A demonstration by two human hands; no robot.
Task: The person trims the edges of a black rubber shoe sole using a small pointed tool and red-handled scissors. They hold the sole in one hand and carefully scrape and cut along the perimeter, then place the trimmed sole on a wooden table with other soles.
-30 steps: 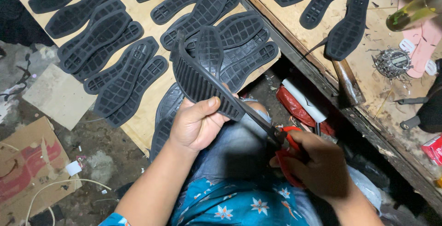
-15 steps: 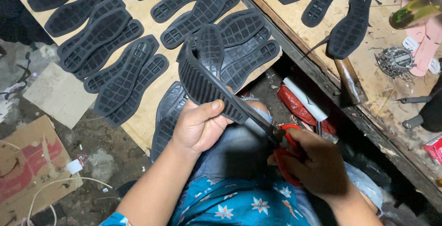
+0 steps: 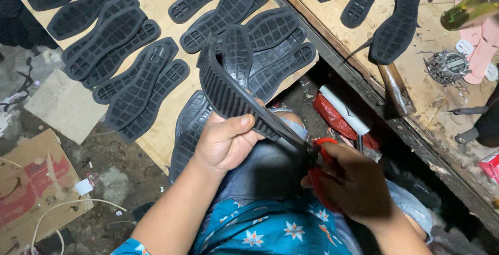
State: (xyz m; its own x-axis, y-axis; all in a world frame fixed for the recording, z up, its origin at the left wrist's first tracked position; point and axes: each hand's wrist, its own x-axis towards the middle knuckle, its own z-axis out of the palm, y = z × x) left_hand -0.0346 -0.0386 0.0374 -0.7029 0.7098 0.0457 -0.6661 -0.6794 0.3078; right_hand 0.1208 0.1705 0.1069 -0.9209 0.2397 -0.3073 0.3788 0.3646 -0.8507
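Fingers of the left hand [image 3: 224, 142] pinch a black rubber sole [image 3: 228, 86], thumb on top. Its long axis runs from upper left, above the board of soles [image 3: 156, 73], down-right to the red-handled scissors [image 3: 319, 169] gripped in the right hand [image 3: 351, 182]. Workbench edge [image 3: 358, 86] crowds the right; bare floor [image 3: 67, 104] lies left.

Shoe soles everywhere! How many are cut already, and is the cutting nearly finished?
Many black soles already lie on the boards; which are trimmed, I cannot tell. The left hand holds one sole while the right hand works red-handled scissors along its edge.
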